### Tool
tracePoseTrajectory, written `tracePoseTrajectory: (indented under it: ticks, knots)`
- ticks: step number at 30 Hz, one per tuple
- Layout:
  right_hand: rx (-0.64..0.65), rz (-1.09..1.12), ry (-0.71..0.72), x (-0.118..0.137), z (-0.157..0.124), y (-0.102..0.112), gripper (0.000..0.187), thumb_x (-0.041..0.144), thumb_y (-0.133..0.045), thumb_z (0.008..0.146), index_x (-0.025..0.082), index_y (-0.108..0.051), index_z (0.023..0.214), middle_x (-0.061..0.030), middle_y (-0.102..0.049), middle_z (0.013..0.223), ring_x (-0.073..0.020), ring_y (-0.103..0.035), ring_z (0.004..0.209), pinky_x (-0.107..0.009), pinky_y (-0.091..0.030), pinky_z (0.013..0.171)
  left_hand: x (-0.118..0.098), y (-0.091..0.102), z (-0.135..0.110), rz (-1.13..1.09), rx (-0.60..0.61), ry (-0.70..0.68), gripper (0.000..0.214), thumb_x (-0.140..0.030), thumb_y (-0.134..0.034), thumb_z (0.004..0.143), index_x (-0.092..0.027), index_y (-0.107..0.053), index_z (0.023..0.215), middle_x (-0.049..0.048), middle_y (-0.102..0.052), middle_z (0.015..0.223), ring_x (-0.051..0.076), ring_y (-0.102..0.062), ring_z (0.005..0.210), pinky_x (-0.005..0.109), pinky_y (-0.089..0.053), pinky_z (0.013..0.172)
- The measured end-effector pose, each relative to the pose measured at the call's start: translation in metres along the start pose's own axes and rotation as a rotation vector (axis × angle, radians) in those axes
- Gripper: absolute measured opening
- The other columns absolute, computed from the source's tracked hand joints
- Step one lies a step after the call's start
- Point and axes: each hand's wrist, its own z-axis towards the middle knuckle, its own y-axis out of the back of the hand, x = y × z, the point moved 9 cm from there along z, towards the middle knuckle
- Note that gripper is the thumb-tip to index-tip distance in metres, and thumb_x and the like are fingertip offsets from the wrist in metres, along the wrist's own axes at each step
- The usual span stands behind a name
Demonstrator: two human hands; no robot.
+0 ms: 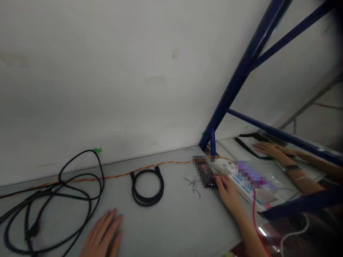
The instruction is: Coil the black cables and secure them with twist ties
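Observation:
My left hand (103, 235) lies over the grey tabletop (174, 225) at the bottom, fingers stretched out and holding nothing. Its nearest things are a long, loosely looped black cable (89, 210) on the left and a neatly coiled black cable (147, 201) with two connector ends, farther up. At the right, my right hand (226, 187) has its fingers at the edge of a dark flat object (207, 178), seemingly gripping it. Part of that object is pixelated, so its kind cannot be made out. Short black strips (197, 193) lie just left of it.
A white power strip (245, 185) with a red light stands beyond my right hand, a red cable (254, 210) near it. Blue metal frame bars (233, 85) rise at the right. A twisted red-yellow wire (120, 175) runs along the wall. Another person's hands (270, 150) rest farther right.

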Motion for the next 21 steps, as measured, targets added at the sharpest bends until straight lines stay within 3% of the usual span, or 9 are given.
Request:
tracePoseTrajectory:
  ticks: [7,12,21]
  knots:
    - [-0.008,-0.041,0.033,0.0062,-0.0004,-0.0013,0.059,0.061,-0.042,0.107,0.023,-0.072,0.142,-0.0139,-0.069,0.141,-0.0322,-0.058,0.141,-0.055,-0.041,0.126,0.0023,-0.0006,-0.0008,0.008,0.011,0.033,0.047,-0.047,-0.054,0.107,-0.033,-0.065,0.151,0.0030,-0.067,0.155,0.026,-0.070,0.136,0.040,-0.064,0.108]
    - [0.012,0.015,0.010,0.0074,-0.0012,0.0010,0.057,0.060,-0.039,0.109,0.022,-0.077,0.129,-0.0143,-0.075,0.129,-0.0313,-0.067,0.126,-0.053,-0.048,0.118,0.0035,-0.0028,-0.0031,0.013,0.004,0.034,0.048,-0.046,-0.055,0.106,-0.034,-0.064,0.151,0.0028,-0.067,0.156,0.026,-0.069,0.137,0.040,-0.065,0.107]
    - [-0.008,0.016,-0.001,0.0079,-0.0024,0.0057,0.054,0.062,-0.041,0.108,0.024,-0.079,0.114,-0.0132,-0.077,0.121,-0.0311,-0.069,0.120,-0.050,-0.051,0.114,0.0030,-0.0058,-0.0030,0.022,0.016,0.030,0.048,-0.046,-0.056,0.106,-0.034,-0.064,0.152,0.0027,-0.067,0.156,0.027,-0.069,0.137,0.042,-0.065,0.107]
